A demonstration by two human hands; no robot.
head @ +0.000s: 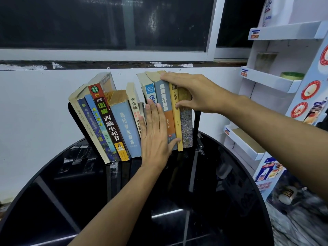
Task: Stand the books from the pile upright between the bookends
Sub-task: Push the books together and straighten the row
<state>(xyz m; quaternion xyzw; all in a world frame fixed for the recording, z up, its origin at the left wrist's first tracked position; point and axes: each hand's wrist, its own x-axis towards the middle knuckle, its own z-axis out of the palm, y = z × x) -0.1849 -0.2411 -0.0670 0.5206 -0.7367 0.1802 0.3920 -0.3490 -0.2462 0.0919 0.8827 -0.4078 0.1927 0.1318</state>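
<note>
Head view: a person's left hand (156,137) lies flat, fingers straight and together, against the spines in the middle of a row of books on a black glass surface (177,201). The right hand (192,93) clamps the upright books (163,96) at the row's right end, fingers hooked over their top edges and thumb pressed on a yellow spine. The hold appears meant to square that group and keep it from toppling while the flat palm pushes the spines back level. The leaning books (113,125) on the left tilt away against the left bookend (70,112), of which only a dark edge shows behind them; the right bookend (197,121) stands as a black upright just beside the last, patterned spine. A narrow gap parts the two groups, and a grey sliver (141,108) inside it could be a thin book or a divider; it cannot be told which. The left palm covers the lower spines of several middle volumes. Any remaining pile, if there is one, lies outside the frame. A white display rack (266,80) is cut off at right.
</note>
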